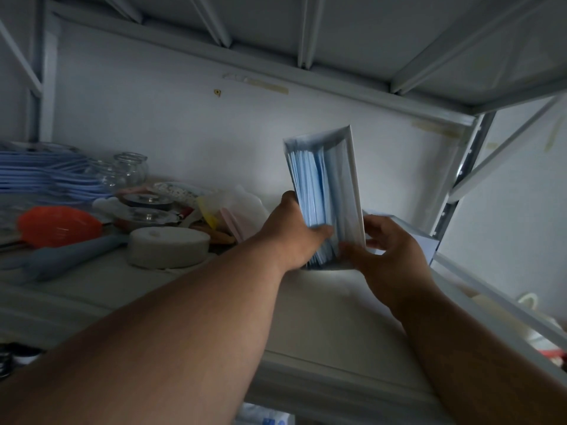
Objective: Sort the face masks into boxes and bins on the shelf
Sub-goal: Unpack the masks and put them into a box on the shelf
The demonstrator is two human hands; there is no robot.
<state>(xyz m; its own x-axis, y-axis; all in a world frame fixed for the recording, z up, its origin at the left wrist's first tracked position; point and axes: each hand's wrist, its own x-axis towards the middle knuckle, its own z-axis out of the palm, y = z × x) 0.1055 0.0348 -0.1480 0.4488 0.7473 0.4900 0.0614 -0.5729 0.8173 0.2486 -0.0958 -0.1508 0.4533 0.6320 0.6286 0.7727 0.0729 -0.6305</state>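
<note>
Box (352, 179) stands on end on shelf (322, 317), open side toward camera, packed with blue masks (306, 185). Bare shelf in front; clutter to the left. Left hand (291, 237) grips the masks; right hand (389, 253) pinches the box's lower edge.

It is dim in here, a cool bluish-grey cast over everything. The brightest patch sits on the shelf (322, 302) just under the box of blue face masks (325, 191), a small pale glow at centre frame. The lower corners fall into deep shadow, the forearms dark there. The wide lens bends the shelf beams at the upper edges. The clutter at left reads soft and slightly smeared.
</note>
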